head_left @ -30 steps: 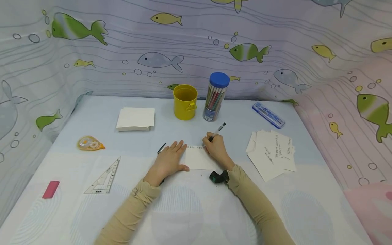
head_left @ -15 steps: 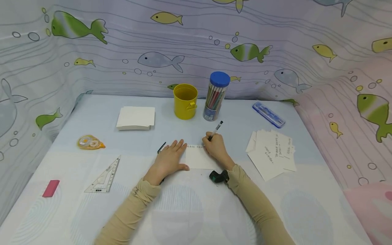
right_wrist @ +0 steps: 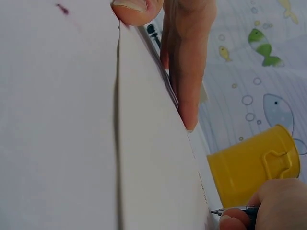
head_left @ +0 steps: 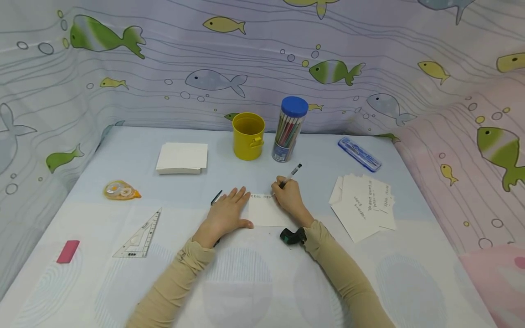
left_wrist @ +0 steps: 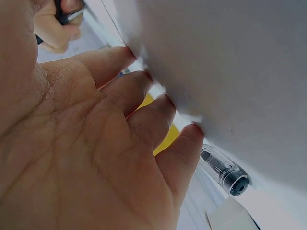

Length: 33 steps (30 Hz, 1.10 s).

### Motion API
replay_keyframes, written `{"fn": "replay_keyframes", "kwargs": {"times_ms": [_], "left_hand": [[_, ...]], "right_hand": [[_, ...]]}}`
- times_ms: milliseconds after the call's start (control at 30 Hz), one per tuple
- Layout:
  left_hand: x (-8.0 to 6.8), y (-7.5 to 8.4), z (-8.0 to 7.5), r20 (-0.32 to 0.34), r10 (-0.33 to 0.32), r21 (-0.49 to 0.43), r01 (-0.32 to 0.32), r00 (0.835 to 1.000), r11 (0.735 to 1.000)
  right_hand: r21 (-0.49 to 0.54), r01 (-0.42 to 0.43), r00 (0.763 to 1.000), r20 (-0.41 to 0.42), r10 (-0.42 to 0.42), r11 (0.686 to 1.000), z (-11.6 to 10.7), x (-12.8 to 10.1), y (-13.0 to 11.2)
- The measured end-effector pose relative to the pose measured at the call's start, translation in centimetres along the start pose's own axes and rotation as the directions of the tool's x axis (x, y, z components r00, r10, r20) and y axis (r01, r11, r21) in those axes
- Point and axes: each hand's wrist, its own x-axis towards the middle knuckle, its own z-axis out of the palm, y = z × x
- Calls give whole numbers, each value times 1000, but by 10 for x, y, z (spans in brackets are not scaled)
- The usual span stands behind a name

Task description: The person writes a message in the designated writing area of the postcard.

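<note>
In the head view, my right hand [head_left: 289, 196] pinches a clear-barrelled pen [head_left: 293, 171] with a dark grip, tilted up to the right. Its tip meets the top edge of a white card [head_left: 268, 214], beside a short line of small handwriting. The right wrist view shows the pen tip [right_wrist: 214, 212] at the card's edge. My left hand [head_left: 225, 214] lies flat with fingers spread, thumb and fingertips on the card's left side. Just beyond it lies a clear, black-ended pen-like piece [left_wrist: 225, 172], partly hidden by the hand in the head view.
Behind stand a yellow bucket [head_left: 248, 146] and a blue-lidded pencil tub [head_left: 289, 130]. Blank cards [head_left: 182, 157], correction tape [head_left: 120, 191], a set square [head_left: 141, 239] and a pink block [head_left: 68, 252] lie left. Written cards [head_left: 362, 209] and a blue case [head_left: 359, 154] lie right.
The pen's upper end swung slightly left, then back right, while its tip stayed near the card's top edge. My left hand has kept its place.
</note>
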Motion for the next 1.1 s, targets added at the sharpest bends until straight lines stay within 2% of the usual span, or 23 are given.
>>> {"fn": "replay_keyframes", "kwargs": {"times_ms": [267, 467, 633, 800, 867, 1000, 1100], "left_hand": [[1, 0, 0, 9, -3, -9, 3, 1000, 1000], [1, 0, 0, 10, -5, -7, 5, 1000, 1000], [0, 0, 0, 13, -2, -6, 2, 1000, 1000], [0, 0, 0, 10, 1, 4, -1, 1000, 1000], [0, 0, 0, 11, 0, 4, 0, 1000, 1000], [0, 0, 0, 15, -3, -4, 3, 1000, 1000], [0, 0, 0, 13, -3, -7, 3, 1000, 1000]], "right_hand": [[-59, 14, 1000, 8, -14, 998, -1, 1, 2], [-20, 9, 999, 45, -8, 1000, -1, 1, 2], [13, 8, 999, 32, -8, 1000, -1, 0, 4], [-17, 26, 999, 21, -26, 1000, 0, -1, 4], [-26, 8, 1000, 20, -7, 1000, -2, -5, -9], [-66, -21, 1000, 18, 22, 998, -1, -7, -16], [-95, -4, 999, 33, 7, 995, 0, -2, -5]]}}
